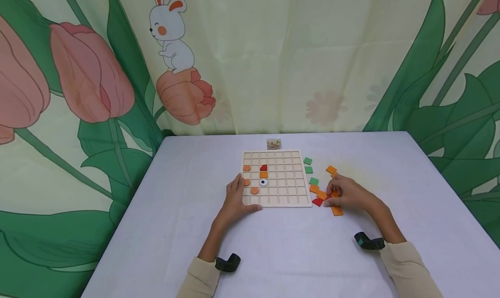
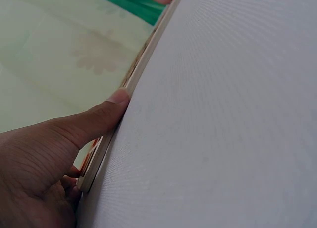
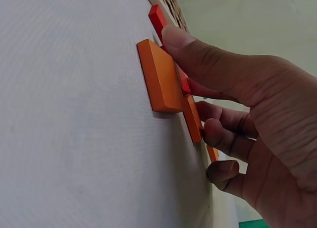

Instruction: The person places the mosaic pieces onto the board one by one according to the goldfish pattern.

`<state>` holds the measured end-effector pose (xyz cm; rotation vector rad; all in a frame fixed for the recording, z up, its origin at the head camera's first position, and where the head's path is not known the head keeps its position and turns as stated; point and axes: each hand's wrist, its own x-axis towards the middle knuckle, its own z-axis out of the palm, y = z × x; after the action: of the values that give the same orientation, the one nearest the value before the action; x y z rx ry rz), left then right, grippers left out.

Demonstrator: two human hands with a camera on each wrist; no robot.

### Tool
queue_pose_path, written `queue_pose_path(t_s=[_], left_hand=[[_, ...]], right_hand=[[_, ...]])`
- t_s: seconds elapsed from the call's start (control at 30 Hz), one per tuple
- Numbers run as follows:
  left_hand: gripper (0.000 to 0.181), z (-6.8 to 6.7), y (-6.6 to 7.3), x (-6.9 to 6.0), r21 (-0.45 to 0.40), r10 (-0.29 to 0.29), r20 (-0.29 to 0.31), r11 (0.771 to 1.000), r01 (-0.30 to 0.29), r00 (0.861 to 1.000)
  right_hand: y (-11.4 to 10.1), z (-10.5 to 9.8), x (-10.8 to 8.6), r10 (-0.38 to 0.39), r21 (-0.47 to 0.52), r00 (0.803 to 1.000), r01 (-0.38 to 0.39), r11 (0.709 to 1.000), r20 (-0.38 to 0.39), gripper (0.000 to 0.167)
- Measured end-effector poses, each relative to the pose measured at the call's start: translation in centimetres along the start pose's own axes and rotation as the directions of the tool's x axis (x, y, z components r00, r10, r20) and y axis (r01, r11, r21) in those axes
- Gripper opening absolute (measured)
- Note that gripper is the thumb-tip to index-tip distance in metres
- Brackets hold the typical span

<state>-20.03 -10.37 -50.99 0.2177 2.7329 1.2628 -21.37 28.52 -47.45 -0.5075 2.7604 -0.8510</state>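
A square wooden grid board (image 1: 287, 194) lies on the table. My left hand (image 1: 235, 201) holds its near left corner, fingers along the left side and the thumb (image 2: 96, 121) against the front edge. On the board sit several round orange pieces (image 1: 254, 190), a red quarter-round piece (image 1: 264, 168), an orange square (image 1: 263, 175) and a white eye piece (image 1: 263, 182). To the right of the board, my right hand (image 1: 349, 194) is down among loose tiles, pinching a red tile (image 3: 184, 83) between thumb and fingers. An orange square tile (image 3: 161, 79) lies beside the thumb.
Green tiles (image 1: 309, 170) lie along the board's right side. More orange tiles (image 1: 314, 188) and a red tile (image 1: 317, 201) are scattered near the right hand. A small patterned block (image 1: 274, 144) stands behind the board. A printed curtain (image 1: 273, 72) hangs behind the white table (image 1: 195, 228).
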Motion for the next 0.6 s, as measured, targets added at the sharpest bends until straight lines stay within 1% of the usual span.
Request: queue_pose_path(t_s=[0.1,0.2,0.3,0.43,0.6], left_hand=[[0.124,-0.05,0.02,-0.05,0.006,0.002,0.004,1.000,-0.002,1.000],[0.124,-0.08,-0.06,-0.03,0.020,0.007,0.003,1.000,-0.007,1.000],[0.124,-0.04,-0.09,-0.02,0.021,0.005,0.001,1.000,-0.005,1.000],[0.124,-0.10,-0.06,-0.06,0.016,0.005,0.002,1.000,-0.005,1.000],[0.123,-0.08,0.14,-0.07,0.021,0.010,0.010,1.000,-0.010,1.000]], right_hand=[[-0.08,0.07,-0.19,0.003,-0.008,1.000,-0.003,1.000,0.005,0.030],[-0.08,0.01,-0.18,0.019,-0.012,1.000,-0.020,1.000,-0.010,0.027],[0.13,-0.19,-0.15,0.041,-0.021,0.998,-0.042,0.999,-0.048,0.025],[0.45,-0.16,-0.06,0.085,-0.030,0.991,-0.088,0.996,-0.103,0.019],[0.58,-0.08,0.05,0.138,-0.032,0.980,-0.144,0.989,-0.142,0.015]])
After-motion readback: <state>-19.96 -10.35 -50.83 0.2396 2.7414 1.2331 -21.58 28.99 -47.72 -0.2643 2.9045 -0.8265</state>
